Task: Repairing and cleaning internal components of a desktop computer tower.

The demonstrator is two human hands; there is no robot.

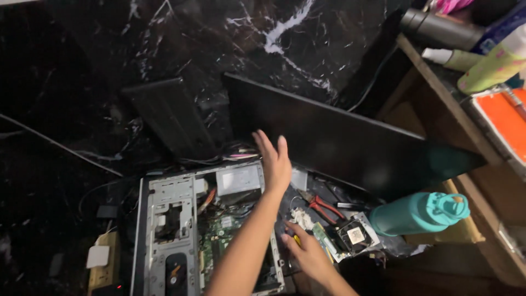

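The surface is a black marble floor with white veining [285,33], filling the upper half of the frame. At lower centre lies an open grey metal desktop computer case [164,219], its green circuit board [219,235] exposed. The left hand [274,159] is raised above the case's upper right corner, fingers spread and holding nothing. The right hand [307,252], at lower centre right, pinches a small yellow-handled tool [296,239] beside the case. Just right of it lie red-handled pliers [323,207] and a black square cooling fan [355,235]. A large black flat panel [339,142] leans across centre right. A teal plastic water bottle [422,214] lies against a wooden shelf unit [438,93] at right.
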